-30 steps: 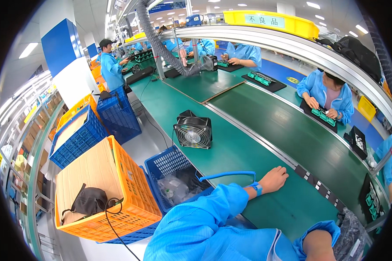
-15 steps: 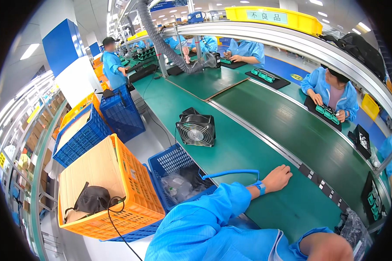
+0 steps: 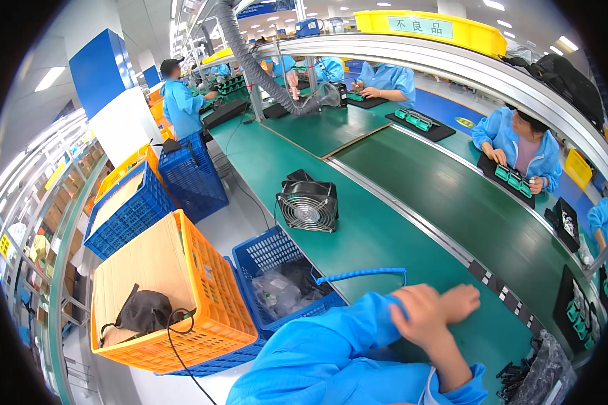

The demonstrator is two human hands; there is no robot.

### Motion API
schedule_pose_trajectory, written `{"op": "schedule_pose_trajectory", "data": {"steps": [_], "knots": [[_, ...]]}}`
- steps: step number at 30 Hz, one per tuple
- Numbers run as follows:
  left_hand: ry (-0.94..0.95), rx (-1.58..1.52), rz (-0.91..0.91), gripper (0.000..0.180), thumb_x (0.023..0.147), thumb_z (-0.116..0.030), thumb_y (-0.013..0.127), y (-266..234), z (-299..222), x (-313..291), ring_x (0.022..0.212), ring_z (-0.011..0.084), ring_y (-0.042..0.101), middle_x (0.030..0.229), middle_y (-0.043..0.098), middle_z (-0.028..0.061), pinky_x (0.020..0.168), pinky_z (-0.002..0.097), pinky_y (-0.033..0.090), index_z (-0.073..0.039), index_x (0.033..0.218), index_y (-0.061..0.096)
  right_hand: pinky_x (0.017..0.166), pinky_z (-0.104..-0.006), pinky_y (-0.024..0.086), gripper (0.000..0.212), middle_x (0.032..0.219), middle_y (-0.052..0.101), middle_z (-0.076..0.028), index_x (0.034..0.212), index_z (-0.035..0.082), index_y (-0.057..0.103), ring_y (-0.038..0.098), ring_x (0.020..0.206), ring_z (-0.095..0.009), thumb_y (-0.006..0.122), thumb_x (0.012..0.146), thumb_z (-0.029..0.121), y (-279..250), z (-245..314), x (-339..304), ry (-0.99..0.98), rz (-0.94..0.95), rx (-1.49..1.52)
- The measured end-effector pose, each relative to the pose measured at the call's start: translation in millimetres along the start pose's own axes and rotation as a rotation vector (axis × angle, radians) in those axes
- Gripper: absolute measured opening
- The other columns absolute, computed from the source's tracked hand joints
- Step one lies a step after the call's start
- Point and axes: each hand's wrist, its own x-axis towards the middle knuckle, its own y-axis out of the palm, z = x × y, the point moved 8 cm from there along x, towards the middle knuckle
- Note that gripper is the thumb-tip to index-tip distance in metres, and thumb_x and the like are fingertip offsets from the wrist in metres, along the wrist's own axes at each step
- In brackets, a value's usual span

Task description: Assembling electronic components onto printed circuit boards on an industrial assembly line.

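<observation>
My left hand (image 3: 461,302) rests at the green work surface (image 3: 378,246), its fingers curled in with nothing seen in them. My right hand (image 3: 422,314) crosses over my left wrist, beside the cuff of the blue left sleeve (image 3: 368,317). It is smeared by motion, so whether its fingers grip the cuff or the wrist strap cannot be told. It hides the strap. A coiled blue cord (image 3: 361,273) runs from the surface's edge toward that wrist. Farther off, a black fan with a round metal guard (image 3: 309,208) stands on the surface.
A green conveyor belt (image 3: 419,182) runs along the right. Plastic bags with black parts (image 3: 537,371) lie at lower right. Orange (image 3: 219,290) and blue crates (image 3: 267,246) stand at left. Across the belt, a person (image 3: 520,145) handles green parts on a black mat.
My right hand has come up from the lower right to my left wrist, covering the strap. My left hand has shifted slightly right and down, and its fingers have curled in more.
</observation>
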Motion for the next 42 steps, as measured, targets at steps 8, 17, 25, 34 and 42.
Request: {"op": "schedule_pose_trajectory", "data": {"steps": [8, 17, 25, 34, 42], "knots": [[0.098, -0.172, 0.149, 0.027, 0.076, -0.005, 0.059, 15.8, -12.1, 16.8, 0.091, 0.0292, 0.054, 0.097, 0.056, 0.0114, 0.081, 0.0395, 0.046, -0.002, 0.103, 0.063, 0.082, -0.0409, 0.048, 0.031, 0.099, 0.064, -0.010, 0.108, 0.006, 0.064, 0.062, 0.093, -0.029, 0.065, 0.084, 0.025, 63.7, -38.9, -36.3, 0.134, 0.134, 0.038], [0.049, -0.363, 0.100, 0.028, 0.076, -0.002, 0.062, 22.8, 12.9, 46.0, 0.090, 0.0300, 0.055, 0.096, 0.057, 0.0110, 0.080, 0.0402, 0.049, -0.001, 0.104, 0.063, 0.086, -0.0395, 0.050, 0.046, 0.111, 0.065, -0.013, 0.113, 0.004, 0.063, 0.063, 0.100, -0.027, 0.071, 0.076, 0.030, 56.0, -82.7, -44.0, 0.112, 0.066, 0.023], [-0.075, -0.555, 0.047, 0.029, 0.076, -0.001, 0.063, 22.5, 33.5, 57.2, 0.083, 0.0318, 0.058, 0.087, 0.058, 0.0117, 0.079, 0.0420, 0.050, -0.004, 0.105, 0.066, 0.092, -0.0433, 0.050, 0.053, 0.118, 0.063, -0.016, 0.118, 0.002, 0.063, 0.062, 0.107, -0.033, 0.073, 0.075, 0.032, 17.2, -125.9, -30.2, 0.102, -0.029, 0.018], [-0.549, -0.777, -0.037, 0.022, 0.085, 0.007, 0.056, 20.4, 80.2, 68.9, 0.071, 0.0203, 0.062, 0.080, 0.061, 0.0097, 0.063, 0.0299, 0.050, -0.004, 0.099, 0.069, 0.097, -0.0495, 0.044, 0.095, 0.128, 0.054, -0.021, 0.126, -0.006, 0.054, 0.052, 0.120, -0.035, 0.064, 0.073, 0.073, -139.4, -390.3, -174.6, 1.109, 0.062, -1.120], [-0.486, -0.783, -0.035, 0.019, 0.086, 0.006, 0.057, 16.6, 77.3, 68.3, 0.066, 0.0178, 0.057, 0.079, 0.060, 0.0085, 0.058, 0.0292, 0.047, -0.003, 0.099, 0.068, 0.069, -0.0403, 0.058, 0.065, 0.095, 0.067, -0.022, 0.111, -0.008, 0.054, 0.070, 0.086, -0.034, 0.076, 0.076, 0.042, -147.0, -422.8, -162.2, 1.294, 0.321, -0.918]]}}
